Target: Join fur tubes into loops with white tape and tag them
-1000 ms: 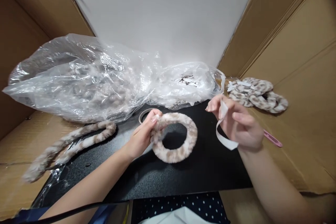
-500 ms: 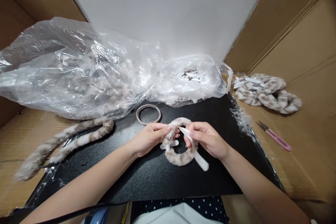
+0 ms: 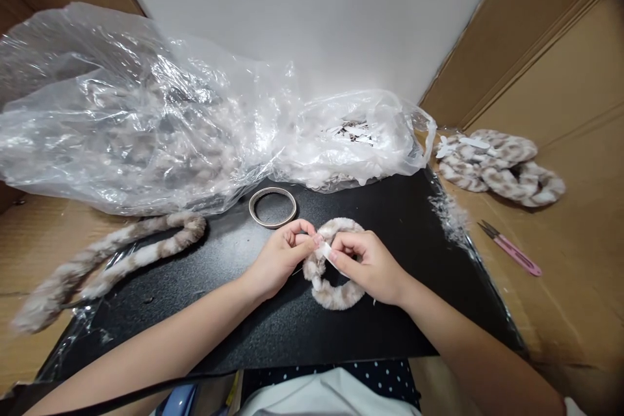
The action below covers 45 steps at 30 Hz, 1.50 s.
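A fluffy white-and-brown ring (image 3: 337, 299) is held just over the black table (image 3: 234, 331), in front of me. My left hand (image 3: 280, 260) is closed, its thumb and fingertips pinching at the ring's upper left side. A narrow white strip (image 3: 325, 249) runs from those fingertips into the closed thumb and forefinger of my right hand (image 3: 375, 266). The right hand covers the ring's right side and most of the strip. Whether the left fingertips also grip the strip's end, I cannot tell.
Behind lie a large clear plastic bag (image 3: 160, 143) of fluffy pieces and a smaller bag (image 3: 361, 156). A thin hoop (image 3: 272, 190) sits near the left hand. Left is a long fluffy loop (image 3: 146, 250); right are fluffy rings (image 3: 511, 156) and pink thread snips (image 3: 517, 257).
My right hand came in from the right with the white strip to the fluffy ring. Both hands' fingertips now nearly meet at the ring's upper left. The view has shifted slightly.
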Available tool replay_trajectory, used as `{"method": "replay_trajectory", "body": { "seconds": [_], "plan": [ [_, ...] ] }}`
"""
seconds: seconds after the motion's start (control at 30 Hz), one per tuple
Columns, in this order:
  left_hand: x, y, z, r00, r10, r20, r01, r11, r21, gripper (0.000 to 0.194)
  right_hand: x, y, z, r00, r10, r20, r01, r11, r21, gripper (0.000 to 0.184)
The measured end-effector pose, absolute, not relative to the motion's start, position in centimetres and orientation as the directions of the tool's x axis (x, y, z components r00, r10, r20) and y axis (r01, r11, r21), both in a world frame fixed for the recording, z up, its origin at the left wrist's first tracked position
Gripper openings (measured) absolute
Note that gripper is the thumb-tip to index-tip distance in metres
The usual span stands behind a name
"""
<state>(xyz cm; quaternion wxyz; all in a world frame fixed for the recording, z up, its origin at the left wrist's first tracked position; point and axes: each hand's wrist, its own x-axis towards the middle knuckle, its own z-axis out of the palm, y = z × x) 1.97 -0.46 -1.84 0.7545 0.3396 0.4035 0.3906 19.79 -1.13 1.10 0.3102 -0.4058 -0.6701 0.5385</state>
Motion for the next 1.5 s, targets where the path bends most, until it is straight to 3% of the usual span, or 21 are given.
{"method": "replay_trajectory", "body": {
  "seconds": [0.13,0.4,0.53,0.73,0.87,1.0,1.07,1.13,1.2,1.27,1.37,1.43,1.5],
  "plan": [
    [2.1,-0.6,-2.0,0.330,0.876,-0.352,-0.297,0.450,0.842,0.040,19.8,-1.0,1.2,-0.470,0.882,0.022,0.195,0.128,-0.972,0.027],
    [2.5,-0.8,-1.7,0.240,0.895,-0.376,-0.223,0.428,0.876,0.040,18.9,-0.9,0.4,-0.383,0.915,-0.128,0.361,0.021,-0.932,0.033],
    [2.2,-0.8,-1.8,0.224,0.926,-0.304,-0.229,0.353,0.907,0.039,18.8,-0.9,0.3,-0.330,0.934,-0.134,0.364,-0.005,-0.931,0.040],
    [1.9,-1.1,-1.6,0.313,0.903,-0.293,-0.237,0.373,0.897,0.033,18.9,-0.8,0.4,-0.280,0.949,-0.145,0.353,-0.038,-0.935,0.041],
    [2.0,-1.0,-1.6,0.258,0.921,-0.290,-0.279,0.359,0.891,0.023,19.1,-0.7,0.3,-0.292,0.945,-0.148,0.355,-0.037,-0.934,0.043],
    [1.7,-0.6,-1.5,0.233,0.928,-0.291,-0.303,0.354,0.885,0.023,20.1,-0.5,1.2,-0.325,0.922,-0.209,0.353,-0.087,-0.931,0.029],
    [1.4,-0.5,-1.2,0.220,0.937,-0.273,-0.294,0.330,0.897,0.022,21.0,-0.2,2.1,-0.230,0.968,-0.105,0.348,-0.019,-0.937,0.023],
    [1.3,-0.4,-0.7,0.235,0.943,-0.236,-0.264,0.296,0.918,0.020,21.7,0.4,2.8,-0.102,0.989,0.110,0.364,0.140,-0.921,0.018],
    [1.3,-0.5,-0.1,0.280,0.941,-0.191,-0.205,0.253,0.946,0.015,22.1,0.9,3.1,-0.117,0.973,0.198,0.368,0.227,-0.902,0.017],
    [1.5,-0.7,0.5,0.324,0.936,-0.138,-0.136,0.191,0.972,0.011,22.1,1.3,3.0,-0.281,0.960,0.007,0.310,0.098,-0.946,0.026],
    [1.6,-0.9,1.1,0.359,0.932,-0.042,-0.052,0.064,0.997,0.006,22.1,1.5,2.2,-0.529,0.758,-0.381,0.194,-0.329,-0.924,0.044],
    [1.5,-1.1,1.3,0.379,0.925,0.031,-0.001,-0.033,0.999,0.006,22.2,1.5,1.8,-0.660,0.588,-0.468,0.127,-0.526,-0.841,0.048],
    [1.3,-1.2,1.4,0.404,0.909,0.104,0.054,-0.137,0.989,0.008,22.5,1.4,1.6,-0.768,0.444,-0.461,0.086,-0.641,-0.762,0.048]
  ]
}}
